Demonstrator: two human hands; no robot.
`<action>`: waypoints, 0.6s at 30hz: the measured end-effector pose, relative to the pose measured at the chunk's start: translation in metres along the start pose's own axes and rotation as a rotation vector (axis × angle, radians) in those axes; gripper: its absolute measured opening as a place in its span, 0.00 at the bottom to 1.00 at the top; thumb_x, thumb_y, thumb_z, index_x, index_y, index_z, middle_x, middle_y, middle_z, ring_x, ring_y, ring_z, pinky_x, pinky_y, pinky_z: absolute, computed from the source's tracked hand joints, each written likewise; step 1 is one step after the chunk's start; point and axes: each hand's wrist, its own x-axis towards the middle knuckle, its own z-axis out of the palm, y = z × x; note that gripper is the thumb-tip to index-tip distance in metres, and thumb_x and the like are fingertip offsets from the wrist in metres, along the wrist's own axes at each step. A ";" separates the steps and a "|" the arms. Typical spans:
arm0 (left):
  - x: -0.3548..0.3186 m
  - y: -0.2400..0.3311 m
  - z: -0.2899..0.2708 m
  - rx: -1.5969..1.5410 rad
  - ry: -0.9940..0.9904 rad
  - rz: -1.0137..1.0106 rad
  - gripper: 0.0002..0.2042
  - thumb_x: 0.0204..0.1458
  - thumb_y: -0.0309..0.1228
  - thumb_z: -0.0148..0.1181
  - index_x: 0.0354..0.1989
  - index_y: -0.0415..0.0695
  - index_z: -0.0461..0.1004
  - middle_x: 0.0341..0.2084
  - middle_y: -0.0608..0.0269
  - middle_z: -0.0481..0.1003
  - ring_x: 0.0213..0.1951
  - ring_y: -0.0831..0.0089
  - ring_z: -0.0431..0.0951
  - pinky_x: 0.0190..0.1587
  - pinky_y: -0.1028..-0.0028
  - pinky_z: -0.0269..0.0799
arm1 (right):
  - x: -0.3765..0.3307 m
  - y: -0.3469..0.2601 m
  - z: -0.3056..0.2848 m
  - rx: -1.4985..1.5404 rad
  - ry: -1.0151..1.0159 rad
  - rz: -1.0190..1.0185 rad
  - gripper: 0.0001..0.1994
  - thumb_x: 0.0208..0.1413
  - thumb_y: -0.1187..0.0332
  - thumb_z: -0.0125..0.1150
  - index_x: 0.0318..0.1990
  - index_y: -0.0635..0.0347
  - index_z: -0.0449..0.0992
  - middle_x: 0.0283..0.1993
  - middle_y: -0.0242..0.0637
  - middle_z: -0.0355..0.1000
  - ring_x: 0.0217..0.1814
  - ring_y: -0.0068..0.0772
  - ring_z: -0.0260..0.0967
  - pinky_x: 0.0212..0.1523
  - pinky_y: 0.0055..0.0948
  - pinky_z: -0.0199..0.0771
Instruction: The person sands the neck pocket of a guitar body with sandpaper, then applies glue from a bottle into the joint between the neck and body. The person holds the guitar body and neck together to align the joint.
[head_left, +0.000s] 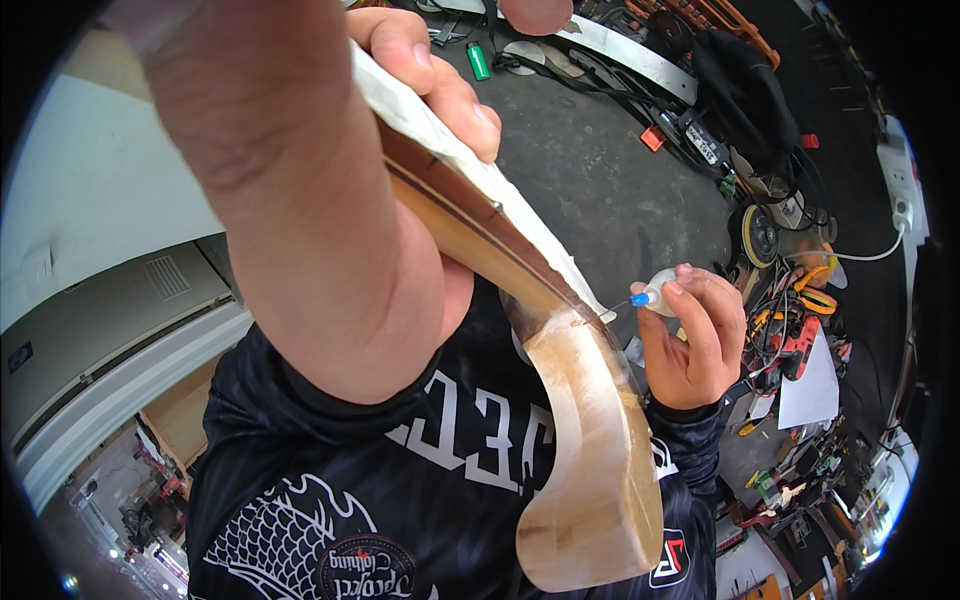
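A long curved wooden piece [590,420] slants across the middle, with brown layered wood along its shaft and a broad, pale, rounded end low in the view. White material [460,160] runs along its upper edge. My left hand [425,75] is closed round the upper part of the piece, its fingers curled over the white edge. Between the fingertips of my right hand [695,340] is a small white squeeze bottle [657,288] with a blue cap and a thin tip. That tip points at the lower end of the white edge; whether it touches is unclear.
Beyond the hands lies a dark grey surface [600,180] with a green lighter [478,61]. Cables, a black cloth [740,95], a round sanding disc [759,236], orange-handled tools [815,300] and white paper [808,385] crowd the right side. A white power strip [903,180] stands at far right.
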 end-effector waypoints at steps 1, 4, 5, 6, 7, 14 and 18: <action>0.000 0.000 0.001 0.007 0.002 -0.001 0.41 0.50 0.69 0.46 0.52 0.38 0.61 0.30 0.58 0.67 0.27 0.70 0.72 0.33 0.67 0.70 | -0.001 0.000 0.000 -0.001 0.004 0.005 0.26 0.30 0.84 0.73 0.43 0.60 0.76 0.40 0.39 0.69 0.41 0.41 0.72 0.43 0.36 0.77; 0.000 0.000 0.000 0.010 0.011 0.002 0.42 0.49 0.70 0.46 0.52 0.38 0.61 0.30 0.58 0.67 0.26 0.70 0.72 0.33 0.67 0.70 | 0.000 0.000 0.001 0.007 0.006 0.011 0.26 0.30 0.84 0.74 0.43 0.61 0.76 0.40 0.39 0.69 0.41 0.41 0.72 0.43 0.36 0.77; 0.000 0.000 -0.001 0.006 0.009 0.008 0.42 0.49 0.70 0.46 0.52 0.38 0.61 0.30 0.57 0.67 0.26 0.70 0.72 0.33 0.67 0.70 | 0.000 0.000 0.000 0.009 0.009 0.010 0.25 0.31 0.84 0.74 0.43 0.61 0.76 0.40 0.39 0.69 0.41 0.41 0.72 0.43 0.36 0.77; 0.000 -0.001 -0.004 0.002 0.003 0.017 0.42 0.49 0.70 0.46 0.52 0.37 0.61 0.30 0.57 0.67 0.26 0.70 0.72 0.33 0.67 0.70 | 0.000 0.000 0.000 0.008 0.010 0.010 0.25 0.31 0.85 0.73 0.43 0.61 0.75 0.40 0.40 0.70 0.41 0.41 0.73 0.42 0.36 0.77; -0.001 0.000 -0.005 0.004 0.004 0.021 0.42 0.49 0.70 0.46 0.52 0.37 0.61 0.30 0.57 0.67 0.26 0.70 0.72 0.33 0.67 0.70 | 0.000 -0.001 -0.001 0.008 0.012 0.011 0.25 0.32 0.86 0.72 0.43 0.61 0.75 0.40 0.40 0.70 0.41 0.41 0.73 0.41 0.35 0.77; -0.001 0.000 -0.007 0.026 0.014 0.028 0.43 0.48 0.71 0.46 0.52 0.37 0.60 0.30 0.57 0.67 0.26 0.70 0.71 0.32 0.67 0.69 | 0.001 -0.001 -0.001 0.004 0.013 0.012 0.24 0.33 0.87 0.72 0.43 0.62 0.75 0.40 0.41 0.71 0.42 0.40 0.73 0.41 0.34 0.78; -0.001 0.003 -0.007 0.031 0.008 0.007 0.43 0.48 0.71 0.46 0.52 0.37 0.60 0.30 0.57 0.67 0.27 0.70 0.71 0.33 0.67 0.69 | -0.001 0.004 0.005 0.021 0.088 0.111 0.23 0.34 0.85 0.73 0.42 0.62 0.75 0.38 0.40 0.70 0.40 0.38 0.73 0.40 0.31 0.75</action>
